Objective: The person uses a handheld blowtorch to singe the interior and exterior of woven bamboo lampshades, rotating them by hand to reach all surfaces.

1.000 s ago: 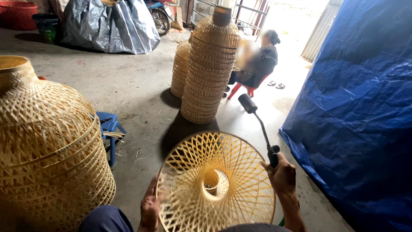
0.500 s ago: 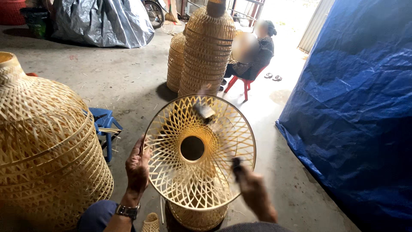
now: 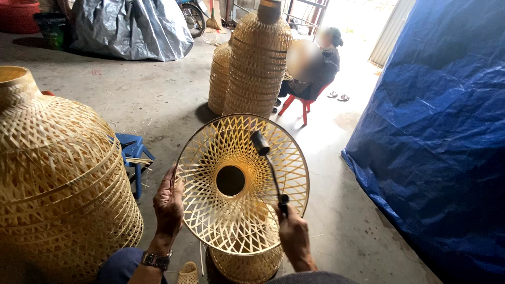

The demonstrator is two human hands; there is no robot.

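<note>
Left basket stack (image 3: 58,189) cut off

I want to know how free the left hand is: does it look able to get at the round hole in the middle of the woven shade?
Probably yes. The left hand grips the shade at its rim, and only open weave lies between it and the hole. The torch in the right hand sits on the far side.

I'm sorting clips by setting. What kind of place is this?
Probably a bamboo-weaving workshop in an open shed. Stacks of woven bamboo shades stand on the bare concrete floor, the left hand steadies another shade while the right hand holds a torch, beside blue tarpaulin.
</note>
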